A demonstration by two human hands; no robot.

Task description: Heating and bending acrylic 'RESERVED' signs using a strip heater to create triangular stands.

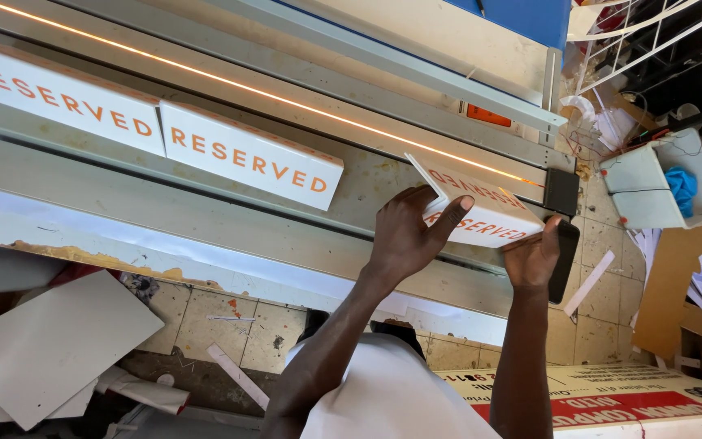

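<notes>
A white folded tent sign (489,213) with orange lettering is held between both hands above the right end of a long grey metal bench (205,232). My left hand (406,236) grips the sign's left end, fingers wrapped over its front face. My right hand (535,258) holds the sign's right lower corner, next to a black block (562,192) on the bench end. Two more white tent signs with orange lettering stand end to end on the bench, one (58,97) at the far left and one (252,154) beside it.
A thin orange light line (286,99) runs along the bench. White sheets (50,345) and strips (237,375) lie on the tiled floor. At the right are a white box with a blue cloth (682,187), cardboard (669,289), a wire rack (652,32) and a printed board (627,402).
</notes>
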